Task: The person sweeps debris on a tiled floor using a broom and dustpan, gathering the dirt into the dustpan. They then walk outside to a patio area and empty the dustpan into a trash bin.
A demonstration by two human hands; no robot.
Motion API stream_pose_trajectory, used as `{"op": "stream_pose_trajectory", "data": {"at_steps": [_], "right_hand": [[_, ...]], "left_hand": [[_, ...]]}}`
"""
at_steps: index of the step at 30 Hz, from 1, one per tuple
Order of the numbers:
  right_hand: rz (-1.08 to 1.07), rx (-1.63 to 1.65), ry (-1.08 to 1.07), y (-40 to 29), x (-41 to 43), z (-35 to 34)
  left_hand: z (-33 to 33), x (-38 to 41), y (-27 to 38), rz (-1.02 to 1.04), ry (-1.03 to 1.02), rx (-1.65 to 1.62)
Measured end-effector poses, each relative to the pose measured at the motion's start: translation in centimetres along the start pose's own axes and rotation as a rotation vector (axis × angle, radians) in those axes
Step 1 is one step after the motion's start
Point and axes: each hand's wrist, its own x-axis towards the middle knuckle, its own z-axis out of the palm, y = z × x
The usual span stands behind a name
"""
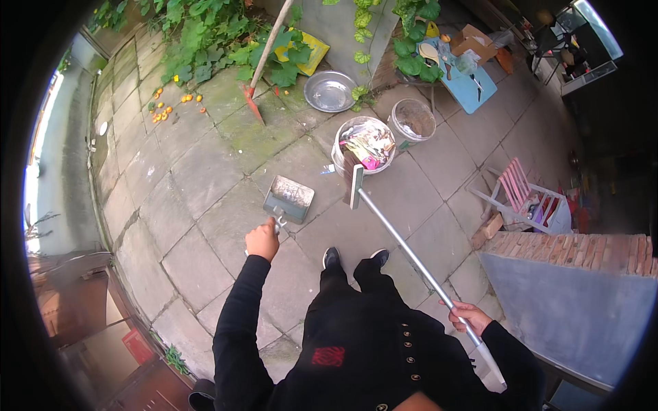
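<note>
My left hand grips the handle of a grey dustpan, whose pan is out in front of me above the paving. Pale dirt or staining shows on the inside of the pan. In my right hand is the silver pole of a broom. Its white head with dark brown bristles is raised beside a white bucket. Crumpled rubbish, including plastic wrappers, fills that bucket. A second bucket, with brownish residue inside, stands just behind it.
A metal basin and a red-bladed hoe are near leafy vines. Several orange fruits lie on the paving at left. Right are a cluttered blue table, an overturned chair and a low brick-topped wall.
</note>
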Motion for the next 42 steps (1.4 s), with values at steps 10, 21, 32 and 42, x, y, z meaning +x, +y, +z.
{"op": "stream_pose_trajectory", "data": {"at_steps": [10, 21, 32, 42], "right_hand": [[-0.623, -1.315, 0.677, 0.0, -0.3, -0.1], [-0.839, -1.744, 1.289, 1.9, -5.1, -7.6], [-0.79, -1.745, 1.34, 3.9, -7.0, -8.6], [-0.29, -1.631, 1.366, 6.6, -4.1, -8.6]], "left_hand": [[-2.2, 0.7, -3.0, -0.195, 0.263, -0.144], [1.2, 4.1, -3.4, -0.371, 0.112, -1.293], [4.3, 5.8, -2.6, -0.435, 0.212, -1.404], [-5.8, 0.3, -3.1, -0.058, 0.487, -0.372]]}}
